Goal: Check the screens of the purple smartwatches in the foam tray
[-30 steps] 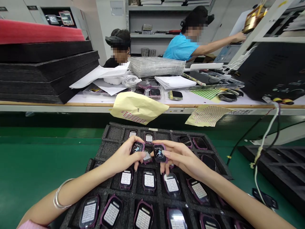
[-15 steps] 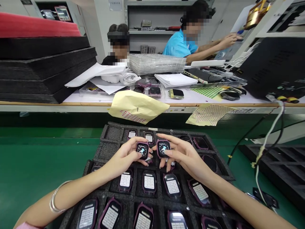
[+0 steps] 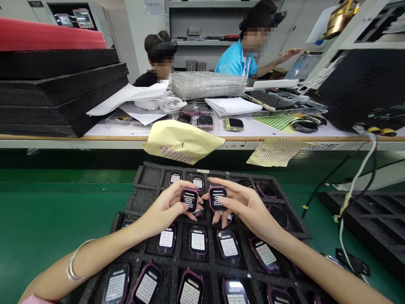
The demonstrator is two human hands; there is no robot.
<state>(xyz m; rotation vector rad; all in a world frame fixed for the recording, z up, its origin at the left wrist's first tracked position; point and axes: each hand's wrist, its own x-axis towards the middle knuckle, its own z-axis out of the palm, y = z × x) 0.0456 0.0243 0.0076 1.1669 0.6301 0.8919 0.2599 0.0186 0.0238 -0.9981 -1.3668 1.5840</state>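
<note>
My left hand (image 3: 172, 203) holds a purple-framed watch (image 3: 190, 198) between thumb and fingers, its thumb on the lower left of the screen. A second such watch (image 3: 217, 196) is gripped by my right hand (image 3: 242, 202), whose thumb lies across its screen. Both dark screens show lines of white text. The two watches are side by side, a small gap apart, above a black foam tray (image 3: 144, 198). Many compartments of the tray hold more watches, such as one with a white label grid (image 3: 198, 241). Several compartments at its upper left hold nothing.
Beyond the tray runs a workbench edge (image 3: 126, 144) with yellow sheets (image 3: 183, 141) hanging over it. Black foam blocks (image 3: 57, 93) are stacked at left, clear plastic trays (image 3: 209, 84) further back. Cables (image 3: 343, 215) hang at right beside another black tray (image 3: 373, 228). Two people are behind the bench.
Both held watches' screens have switched from a clock face to text lists. My hands have barely moved. Behind the bench, one person's head has turned and the person in blue has moved an arm.
</note>
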